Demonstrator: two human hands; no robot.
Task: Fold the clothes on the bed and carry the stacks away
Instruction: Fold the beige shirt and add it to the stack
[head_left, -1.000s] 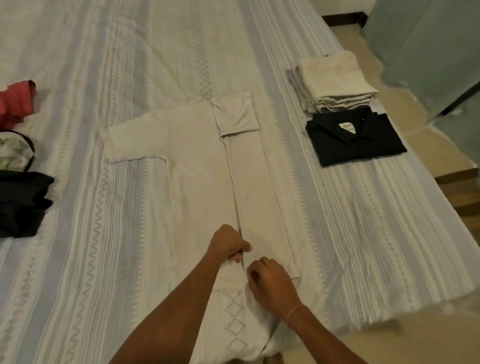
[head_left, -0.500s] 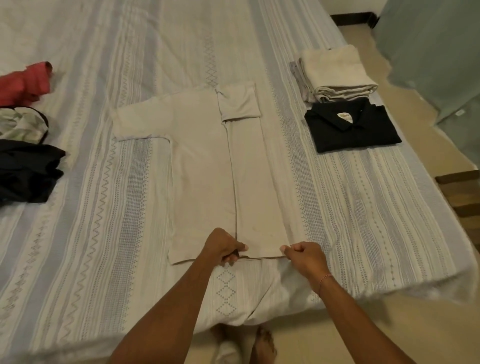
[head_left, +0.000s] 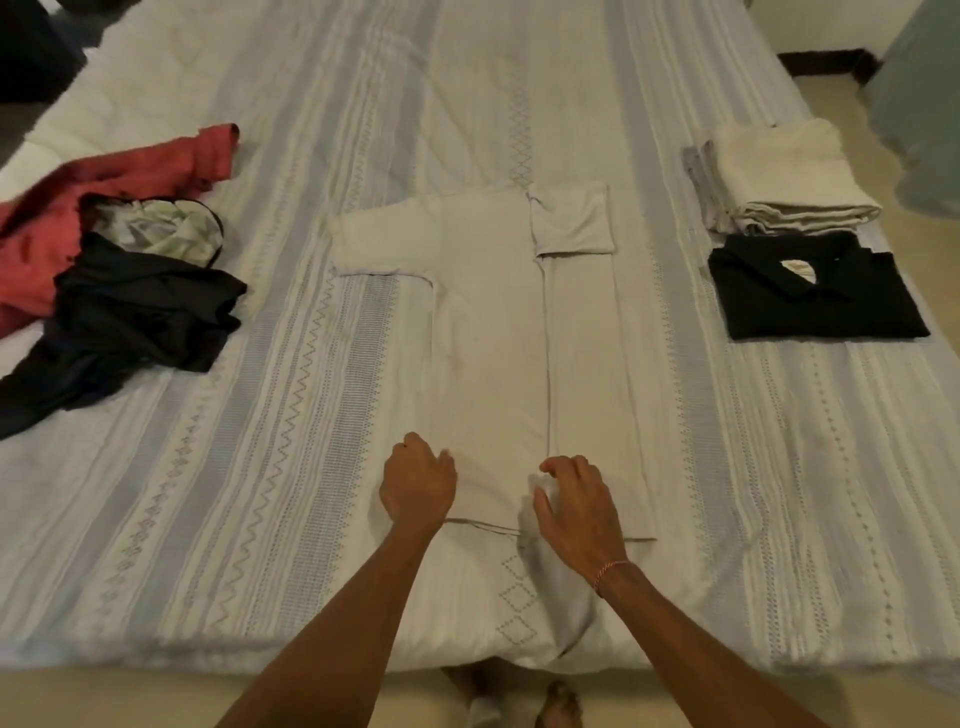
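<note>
The pale shirt (head_left: 488, 332) lies flat in the middle of the bed (head_left: 311, 426), collar end toward twelve o'clock and hem toward six. Its right side is already folded in over the body, with that sleeve doubled back into a small square at the top, about one o'clock from the shirt's centre. The other sleeve lies spread out toward ten o'clock.

My left hand (head_left: 418, 486) is at the hem's corner on the seven o'clock side, palm down, fingers curled loosely. I cannot tell whether they pinch the cloth or only rest on it. My right hand (head_left: 579, 506) hovers over the hem at about five o'clock, fingers spread and open, holding nothing. A thin bracelet (head_left: 610, 569) sits on that wrist.

Out at three o'clock from the shirt, near the bed's right edge, a folded black polo (head_left: 815, 296) lies flat, and just beyond it toward two o'clock a stack of folded pale cloths (head_left: 784, 179) touches its far edge. Well apart at nine o'clock is the unfolded heap: a dark garment (head_left: 130, 322) nearest me, a patterned piece (head_left: 156, 228) tucked behind it, and a red garment (head_left: 109, 182) sprawled around both. My feet show at six o'clock under the bed's near edge.
</note>
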